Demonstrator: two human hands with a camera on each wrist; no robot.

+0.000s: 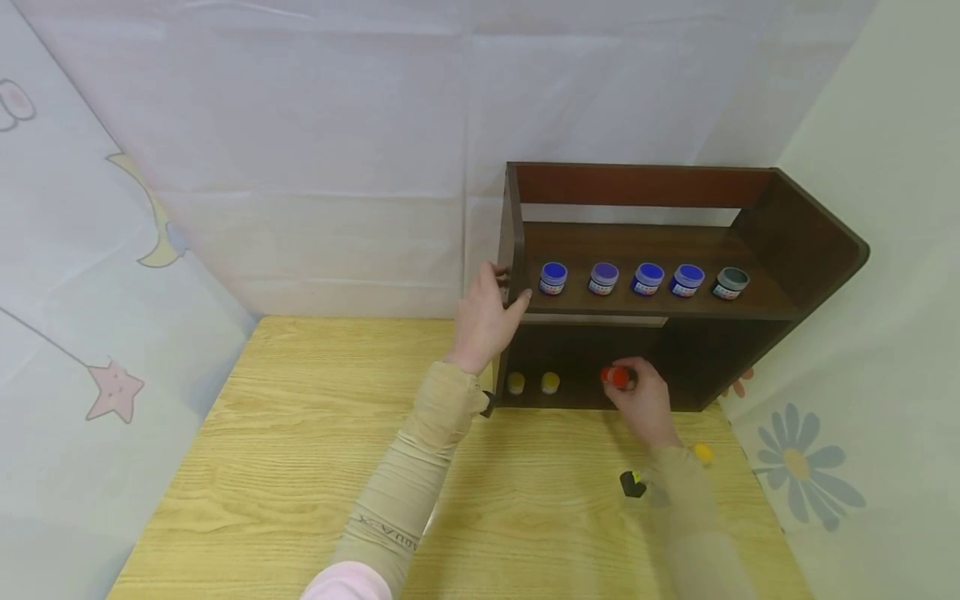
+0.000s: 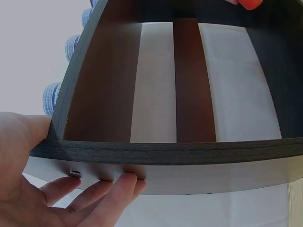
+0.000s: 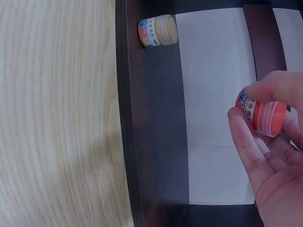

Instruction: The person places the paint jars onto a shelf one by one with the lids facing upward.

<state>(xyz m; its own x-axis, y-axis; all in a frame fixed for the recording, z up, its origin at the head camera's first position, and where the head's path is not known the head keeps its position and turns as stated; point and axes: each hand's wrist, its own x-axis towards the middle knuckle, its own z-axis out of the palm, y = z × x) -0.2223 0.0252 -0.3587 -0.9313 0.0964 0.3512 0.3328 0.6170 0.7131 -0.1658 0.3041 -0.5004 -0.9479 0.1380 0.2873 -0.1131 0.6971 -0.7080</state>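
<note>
My left hand (image 1: 483, 321) grips the left side panel of a dark brown two-tier shelf (image 1: 652, 237). Its thumb lies at the panel's front edge, and the other fingers touch the outer face. Between thumb and fingers, my right hand (image 1: 647, 404) pinches a small red paint jar (image 3: 272, 118) in the lower compartment. The jar is tilted and held above the compartment's floor. Two yellow paint jars, one at the far left (image 1: 516, 383) and one beside it (image 1: 551, 382), stand on that lower level, left of the right hand.
Along the upper tier stand several paint jars: blue ones (image 1: 553, 279), a purple one (image 1: 603, 280) and a dark green one (image 1: 731, 284). A yellow-orange jar (image 1: 702, 453) is on the wooden table (image 1: 315, 400) beside my right forearm. Patterned cloth (image 1: 825, 400) hangs close on the right.
</note>
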